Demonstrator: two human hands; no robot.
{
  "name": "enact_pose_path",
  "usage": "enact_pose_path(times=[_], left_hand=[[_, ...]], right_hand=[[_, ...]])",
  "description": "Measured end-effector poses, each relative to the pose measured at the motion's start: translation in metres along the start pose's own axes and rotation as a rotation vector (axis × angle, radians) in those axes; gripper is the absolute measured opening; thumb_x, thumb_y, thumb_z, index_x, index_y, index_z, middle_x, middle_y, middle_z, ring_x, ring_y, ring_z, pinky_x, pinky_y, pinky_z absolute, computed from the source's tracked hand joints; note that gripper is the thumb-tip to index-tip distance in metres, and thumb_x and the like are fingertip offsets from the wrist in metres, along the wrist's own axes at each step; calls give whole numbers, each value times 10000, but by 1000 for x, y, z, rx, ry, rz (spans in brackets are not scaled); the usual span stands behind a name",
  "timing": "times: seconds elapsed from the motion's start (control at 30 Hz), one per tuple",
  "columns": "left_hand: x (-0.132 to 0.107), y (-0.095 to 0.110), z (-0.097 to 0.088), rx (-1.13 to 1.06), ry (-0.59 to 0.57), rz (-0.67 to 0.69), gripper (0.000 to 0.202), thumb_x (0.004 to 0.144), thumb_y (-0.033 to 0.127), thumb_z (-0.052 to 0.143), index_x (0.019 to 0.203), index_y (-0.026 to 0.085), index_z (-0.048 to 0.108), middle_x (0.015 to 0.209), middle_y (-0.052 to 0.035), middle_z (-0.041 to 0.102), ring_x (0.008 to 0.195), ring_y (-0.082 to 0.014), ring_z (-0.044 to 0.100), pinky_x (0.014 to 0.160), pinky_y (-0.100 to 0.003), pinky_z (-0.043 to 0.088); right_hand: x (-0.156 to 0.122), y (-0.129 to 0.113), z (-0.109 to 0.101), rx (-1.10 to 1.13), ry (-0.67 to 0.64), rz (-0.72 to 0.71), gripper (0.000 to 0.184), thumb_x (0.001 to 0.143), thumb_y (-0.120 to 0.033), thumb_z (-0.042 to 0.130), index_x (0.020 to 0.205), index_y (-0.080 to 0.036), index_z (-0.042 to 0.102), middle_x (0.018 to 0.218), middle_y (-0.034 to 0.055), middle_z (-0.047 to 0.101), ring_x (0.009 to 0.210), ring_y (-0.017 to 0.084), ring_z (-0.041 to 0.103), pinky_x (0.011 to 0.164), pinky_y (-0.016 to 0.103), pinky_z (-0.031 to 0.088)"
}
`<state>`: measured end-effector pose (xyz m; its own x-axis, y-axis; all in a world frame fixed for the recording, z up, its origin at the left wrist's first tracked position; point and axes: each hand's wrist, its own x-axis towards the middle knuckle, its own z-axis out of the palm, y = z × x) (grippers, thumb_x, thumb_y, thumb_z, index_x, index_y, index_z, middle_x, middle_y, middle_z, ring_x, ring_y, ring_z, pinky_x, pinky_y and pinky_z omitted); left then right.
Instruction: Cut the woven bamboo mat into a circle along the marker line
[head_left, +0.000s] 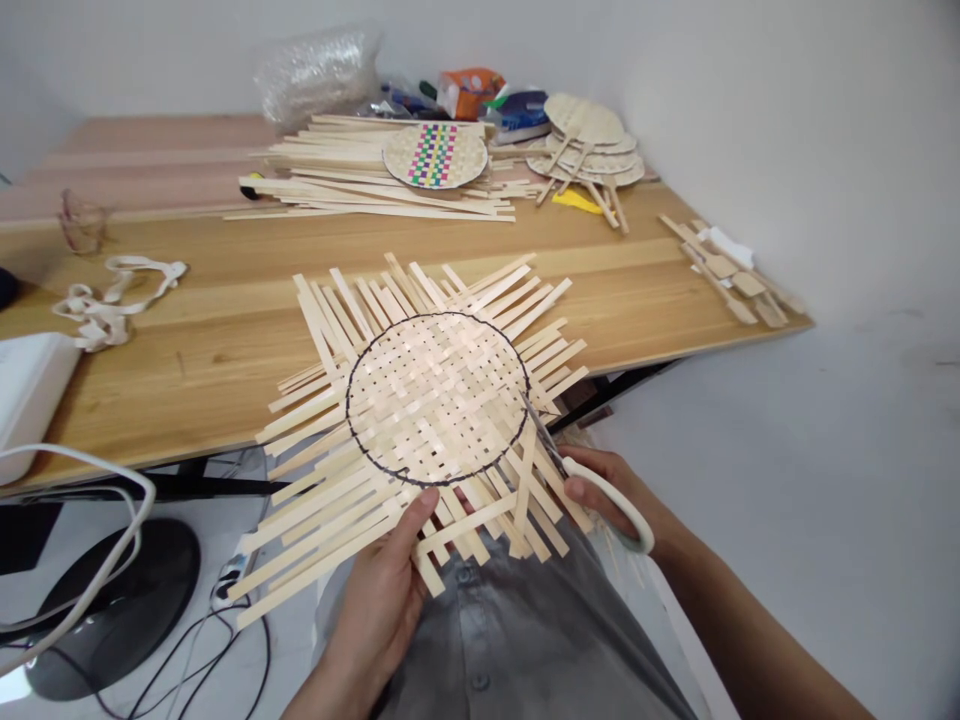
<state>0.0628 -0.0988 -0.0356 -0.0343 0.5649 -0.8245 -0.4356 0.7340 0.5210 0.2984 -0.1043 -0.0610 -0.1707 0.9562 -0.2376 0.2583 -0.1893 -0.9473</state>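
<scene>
A woven bamboo piece [435,395] is held out over my lap, its far side above the table's front edge. A dark stitched ring circles its middle, and loose strips stick out all round. My left hand [401,575] grips it from below, thumb on top near the ring's lower edge. In my right hand [600,480] is a pair of scissors with white handles [630,505]. Their blades point up and left, reaching the strips at the ring's right edge. Whether the blades are closed on a strip I cannot tell. A few strips cross at the lower right.
On the wooden table [225,330] lie loose bamboo strips [337,190], a fan with coloured squares [435,155], stacked fans [589,140], wooden handles [739,275] and a cloth strap [112,295]. Bubble wrap [319,75] stands behind. White cables [139,530] hang at left.
</scene>
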Motion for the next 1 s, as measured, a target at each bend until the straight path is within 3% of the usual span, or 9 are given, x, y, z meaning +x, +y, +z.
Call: enact_pose_path(times=[0.33,0.47,0.67,0.8,1.0], left_hand=[[2,1,1,-16,21,-22,164,898,180,659,993,109,773,990,-115,807,999,-273,755,828,-331,632],[2,0,-1,-33,21,-21,169,898,174,658,1011,115,768,989,-117,807,982,-277,760,811,-340,637],[1,-1,-3,-49,1,-27,151,881,193,678,979,125,769,994,-121,805,1015,-297,749,846,-377,629],[0,-2,-3,-55,-16,-34,146,861,212,706,974,142,768,978,-110,808,1042,-314,739,857,-401,626],[1,-2,-3,-38,13,14,131,887,194,669,951,133,766,955,-102,812,955,-280,766,809,-337,638]], right_hand=[[-1,4,11,117,48,124,491,742,-645,699,765,-159,635,621,-4,496,544,117,441,452,226,340],[-1,5,13,142,52,198,513,751,-672,673,819,-165,647,572,-23,480,442,97,389,381,225,307],[0,0,2,1,-54,11,524,786,-666,662,955,-171,631,778,27,620,682,168,562,571,249,448],[0,1,-3,-36,-128,-22,572,835,-705,581,1036,-171,618,887,60,646,820,220,602,687,284,488],[-2,5,-10,-87,-106,-79,636,861,-749,494,1096,-177,643,882,70,650,807,236,615,702,309,500]])
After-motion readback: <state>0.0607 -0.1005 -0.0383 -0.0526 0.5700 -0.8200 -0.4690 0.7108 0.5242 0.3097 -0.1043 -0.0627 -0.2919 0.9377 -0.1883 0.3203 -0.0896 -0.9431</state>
